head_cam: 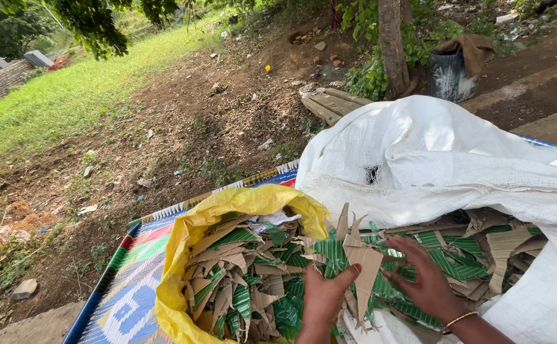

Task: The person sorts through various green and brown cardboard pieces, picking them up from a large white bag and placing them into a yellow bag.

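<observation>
A heap of torn cardboard scraps (246, 280), brown on one side and green-striped on the other, spills between a yellow sack (186, 242) and a large white woven sack (431, 165). My left hand (324, 299) presses into the scraps at the bottom centre, fingers curled on a bunch of them beside a tall brown strip (362, 264). My right hand (425, 280), with a thin gold bangle at the wrist, lies flat with spread fingers on the green scraps at the white sack's mouth.
The sacks rest on a woven mat (135, 280) with blue, red and green patterns. Beyond lies bare littered soil, grass at the far left, wooden planks (329, 105), a tree trunk (392, 44) and a dark bucket (449, 76) with a brown cloth.
</observation>
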